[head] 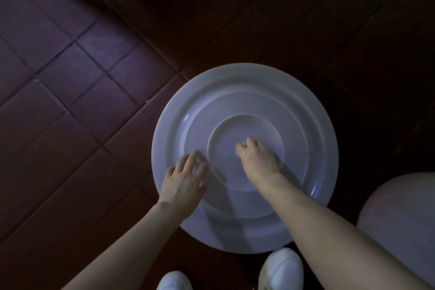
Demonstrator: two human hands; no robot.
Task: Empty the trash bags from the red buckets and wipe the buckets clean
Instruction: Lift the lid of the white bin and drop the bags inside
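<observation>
A large round white lid (244, 101) with raised concentric rings lies flat below me; whatever bucket sits beneath it is hidden. My left hand (184, 182) rests on the lid's left side with its fingers spread and fairly straight. My right hand (257, 158) is on the innermost ring at the lid's centre, fingers bent downward; whether they grip anything is hidden under the hand. No red bucket wall and no trash bag shows.
A second pale round lid (400, 214) sits at the right edge, close to the first. My white shoes (282, 268) stand just in front of the big lid. The dim floor is dark reddish tile (70, 101), lit only at the left.
</observation>
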